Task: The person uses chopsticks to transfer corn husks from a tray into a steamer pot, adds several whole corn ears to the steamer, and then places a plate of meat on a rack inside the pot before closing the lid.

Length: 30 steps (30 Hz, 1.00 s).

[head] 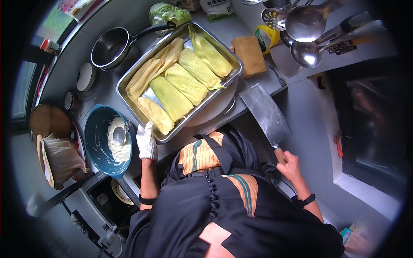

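Observation:
A rectangular metal tray (178, 132) holds several flattened green and tan corn husks (185, 84), some of them overlapping at its left side. My left hand (147, 142) wears a white knitted glove and is at the tray's near left corner; whether its fingers grip the rim is not clear. My right hand (289, 167) is bare and closed round the wooden handle of a Chinese cleaver (266, 113), its broad blade pointing away from me, right of the tray. Under the tray shows part of a round light board (206, 113).
Left of the tray stands a blue basin (92, 142) with white dough or flour and a spoon. A black-handled saucepan (111, 48), a cabbage (167, 14) and an orange-brown block (249, 56) are behind. Metal ladles (306, 24) hang at the upper right.

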{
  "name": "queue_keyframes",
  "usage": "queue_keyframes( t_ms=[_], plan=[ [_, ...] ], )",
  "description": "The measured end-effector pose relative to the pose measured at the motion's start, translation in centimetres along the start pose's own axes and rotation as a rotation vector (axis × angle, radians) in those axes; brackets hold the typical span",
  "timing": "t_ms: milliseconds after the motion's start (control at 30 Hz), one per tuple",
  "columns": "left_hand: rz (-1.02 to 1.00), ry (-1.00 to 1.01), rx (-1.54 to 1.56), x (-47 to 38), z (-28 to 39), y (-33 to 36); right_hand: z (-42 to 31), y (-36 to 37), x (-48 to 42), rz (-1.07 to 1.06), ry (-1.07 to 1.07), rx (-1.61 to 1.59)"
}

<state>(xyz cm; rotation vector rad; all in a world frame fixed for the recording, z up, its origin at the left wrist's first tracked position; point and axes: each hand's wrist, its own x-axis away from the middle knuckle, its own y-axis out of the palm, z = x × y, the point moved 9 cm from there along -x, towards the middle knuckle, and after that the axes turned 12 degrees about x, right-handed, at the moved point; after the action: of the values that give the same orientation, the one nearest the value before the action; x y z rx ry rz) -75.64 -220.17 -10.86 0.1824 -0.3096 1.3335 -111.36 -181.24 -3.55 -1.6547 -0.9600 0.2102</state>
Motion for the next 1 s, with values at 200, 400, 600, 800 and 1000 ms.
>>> queue_keyframes(
  t_ms=[200, 400, 600, 800, 1000],
  plan=[
    [0.0, -0.024, 0.076, -0.3, -1.0, -0.1, 0.0, 1.7, -4.5, 0.069, -0.025, 0.012],
    [-0.003, -0.102, 0.086, 0.0, -1.8, 0.1, -2.7, 3.3, -14.0, 0.102, -0.064, 0.029],
    [0.014, -0.108, 0.121, 0.3, -1.0, 0.8, -8.1, 1.9, -22.1, 0.103, -0.131, 0.182],
    [0.006, -0.174, 0.205, 1.0, -1.2, 1.3, -11.7, 2.8, -27.9, 0.113, -0.296, 0.221],
    [-0.093, -0.196, 0.228, 2.0, -1.6, 2.1, -16.0, -2.3, -21.2, 0.347, -0.459, 0.273]
  ],
)
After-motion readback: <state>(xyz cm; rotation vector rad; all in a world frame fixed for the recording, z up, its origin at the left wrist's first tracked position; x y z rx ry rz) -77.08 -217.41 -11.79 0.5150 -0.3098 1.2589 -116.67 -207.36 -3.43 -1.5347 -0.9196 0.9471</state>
